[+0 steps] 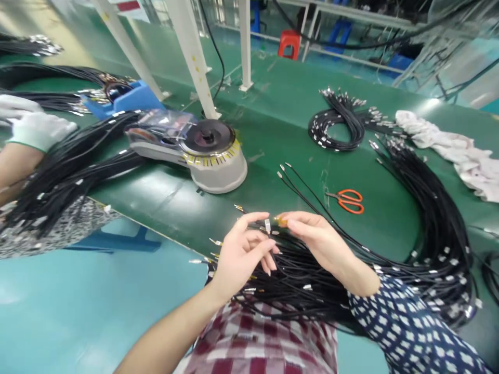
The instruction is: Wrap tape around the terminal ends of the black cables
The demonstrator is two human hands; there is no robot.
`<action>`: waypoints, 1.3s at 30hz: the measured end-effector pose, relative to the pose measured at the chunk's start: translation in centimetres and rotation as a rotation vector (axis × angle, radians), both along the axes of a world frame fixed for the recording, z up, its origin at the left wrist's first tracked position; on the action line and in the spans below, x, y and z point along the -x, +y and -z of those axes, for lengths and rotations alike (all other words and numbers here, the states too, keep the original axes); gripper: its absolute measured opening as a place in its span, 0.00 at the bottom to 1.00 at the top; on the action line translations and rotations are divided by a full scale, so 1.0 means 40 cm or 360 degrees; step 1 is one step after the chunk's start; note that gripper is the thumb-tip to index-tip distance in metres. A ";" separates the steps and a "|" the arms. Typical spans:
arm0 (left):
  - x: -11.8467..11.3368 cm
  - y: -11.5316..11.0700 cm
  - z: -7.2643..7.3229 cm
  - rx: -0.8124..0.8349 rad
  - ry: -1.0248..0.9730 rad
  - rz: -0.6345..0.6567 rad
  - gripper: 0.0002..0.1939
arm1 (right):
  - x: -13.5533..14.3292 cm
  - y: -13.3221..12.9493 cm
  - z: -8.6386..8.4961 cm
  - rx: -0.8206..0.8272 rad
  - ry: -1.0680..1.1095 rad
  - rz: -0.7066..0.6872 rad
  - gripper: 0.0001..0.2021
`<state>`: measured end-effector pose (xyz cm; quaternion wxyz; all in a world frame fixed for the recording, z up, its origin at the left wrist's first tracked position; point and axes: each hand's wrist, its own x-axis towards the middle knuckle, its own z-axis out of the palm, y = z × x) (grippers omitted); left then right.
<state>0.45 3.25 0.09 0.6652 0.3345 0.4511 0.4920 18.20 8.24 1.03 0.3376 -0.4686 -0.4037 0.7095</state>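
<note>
Over the bench edge, my left hand (245, 252) is closed on a thin black cable, whose silvery flat plug (267, 225) stands up between thumb and fingers. My right hand (315, 234) pinches a small piece of amber-yellow tape (280, 221), close to the plug. Beneath both hands lies a loose pile of black cables (304, 280) with metal ends and white tags, partly over my lap. A round tape dispenser (220, 174) with yellow strips around its rim stands beyond my left hand.
Orange-handled scissors (353, 201) lie on the green bench (268, 140). Cable bundles (436, 208) stretch along the right, and a coiled bundle (337, 127) sits farther back near a white cloth (448, 145). At left, a co-worker's gloved hand (41, 130) touches cables near a blue tape holder (128, 98).
</note>
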 end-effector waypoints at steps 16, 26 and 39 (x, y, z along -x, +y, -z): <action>-0.005 -0.042 -0.001 -0.0063 0.0150 -0.0031 0.23 | 0.055 -0.059 0.037 -0.0031 0.0224 0.0097 0.06; -0.008 -0.045 -0.004 -0.0084 0.0139 -0.0023 0.22 | 0.061 -0.063 0.034 0.0001 0.0233 0.0101 0.07; -0.018 -0.037 0.020 -0.0196 -0.0036 -0.0058 0.14 | 0.085 -0.090 0.037 -0.0079 0.0339 0.0133 0.07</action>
